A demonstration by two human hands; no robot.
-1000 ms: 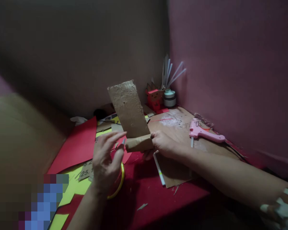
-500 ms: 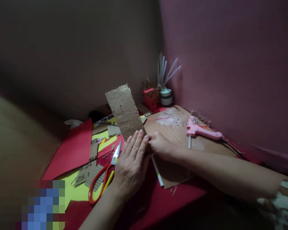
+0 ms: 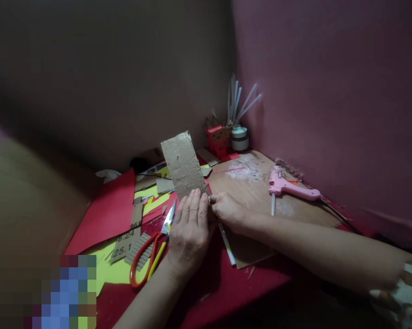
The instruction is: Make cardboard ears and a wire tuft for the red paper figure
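Note:
A strip of brown cardboard point(image 3: 183, 162) with a rough, torn-looking surface is held tilted up above the table. My left hand point(image 3: 189, 224) lies across its lower end, fingers straight and together against it, thumb hidden. At the lower right edge of the strip, my right hand point(image 3: 229, 210) is closed in a pinch; a small bit of cardboard shows at its fingertips. Just left of my left hand are scissors point(image 3: 151, 256) with red and yellow handles, blades pointing away. Under my right forearm lie a brown board point(image 3: 250, 249) and a thin white stick point(image 3: 228, 246).
A pink glue gun point(image 3: 288, 186) lies on a wooden board point(image 3: 247, 192) at the right. Behind stand a red paper box point(image 3: 216, 141), white sticks point(image 3: 236, 98) and a lidded jar point(image 3: 240, 138). Red paper point(image 3: 103, 210), yellow paper point(image 3: 104, 269) and cardboard scraps cover the left side.
The cardboard strip has come down slightly and stands a little more upright. Both hands stay at its lower end, with small finger shifts. The whole view has moved slightly.

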